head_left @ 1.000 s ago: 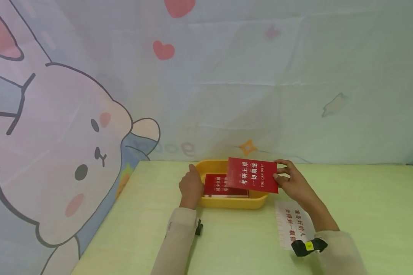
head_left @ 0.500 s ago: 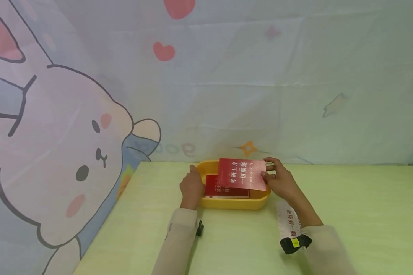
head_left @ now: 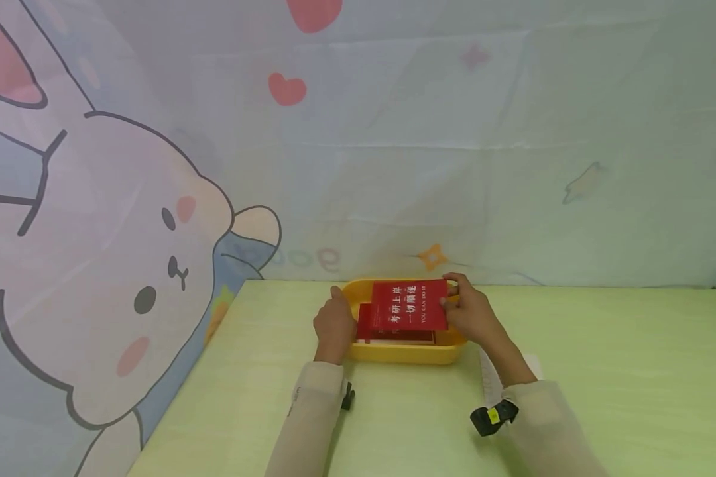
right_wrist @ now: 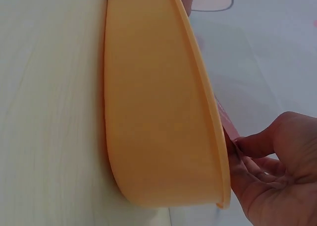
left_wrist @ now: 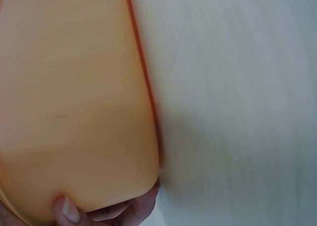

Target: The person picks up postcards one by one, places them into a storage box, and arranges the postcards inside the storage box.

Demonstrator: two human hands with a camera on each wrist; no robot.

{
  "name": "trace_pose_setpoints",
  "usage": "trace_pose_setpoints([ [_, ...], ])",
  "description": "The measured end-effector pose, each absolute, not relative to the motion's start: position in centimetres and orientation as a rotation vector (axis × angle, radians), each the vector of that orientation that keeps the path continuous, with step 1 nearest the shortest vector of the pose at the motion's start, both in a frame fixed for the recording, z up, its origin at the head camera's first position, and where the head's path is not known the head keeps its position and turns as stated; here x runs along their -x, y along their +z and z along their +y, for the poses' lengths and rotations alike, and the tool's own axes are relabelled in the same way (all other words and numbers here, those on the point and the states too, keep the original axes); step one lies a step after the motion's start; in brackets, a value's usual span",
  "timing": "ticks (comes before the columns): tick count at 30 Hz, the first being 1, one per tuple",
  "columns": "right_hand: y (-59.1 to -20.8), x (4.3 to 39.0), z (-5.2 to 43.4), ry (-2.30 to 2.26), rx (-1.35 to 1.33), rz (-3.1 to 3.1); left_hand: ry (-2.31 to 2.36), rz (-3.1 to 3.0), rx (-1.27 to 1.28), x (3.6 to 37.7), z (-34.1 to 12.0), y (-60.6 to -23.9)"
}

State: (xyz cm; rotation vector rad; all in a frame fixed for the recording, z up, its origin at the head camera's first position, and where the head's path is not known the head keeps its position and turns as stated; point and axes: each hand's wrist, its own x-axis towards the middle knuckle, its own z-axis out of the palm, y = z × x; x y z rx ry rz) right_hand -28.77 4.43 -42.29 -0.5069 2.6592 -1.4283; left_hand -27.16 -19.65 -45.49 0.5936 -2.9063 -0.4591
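Note:
A yellow plastic tray (head_left: 406,355) stands at the table's back edge. My left hand (head_left: 334,328) grips its left end; in the left wrist view the thumb and fingers of that hand (left_wrist: 131,211) show at the tray's rounded end (left_wrist: 79,112). My right hand (head_left: 474,317) pinches the right edge of a red card (head_left: 409,306) with white lettering. The card is held over the tray and tilted. Beneath it, another red card (head_left: 406,336) with a pale border lies in the tray, partly covered. In the right wrist view, the pinched card (right_wrist: 228,122) shows just past the tray's rim.
A white paper sheet (head_left: 490,381) with a ragged left edge lies on the table right of the tray, mostly hidden under my right forearm. Behind the pale green table (head_left: 412,417) hangs a cloth backdrop (head_left: 406,185) with a cartoon rabbit.
My right hand has moved left with the red card, which now sits further over the tray and covers more of the card inside. The left hand keeps its hold on the tray.

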Motion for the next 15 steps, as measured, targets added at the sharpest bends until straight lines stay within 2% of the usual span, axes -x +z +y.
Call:
trace_pose_setpoints([
  [15, -43.0, 29.4, 2.2, -1.318, 0.551, 2.688, -0.465, -2.911, -0.611, 27.2, -19.8, -45.5],
])
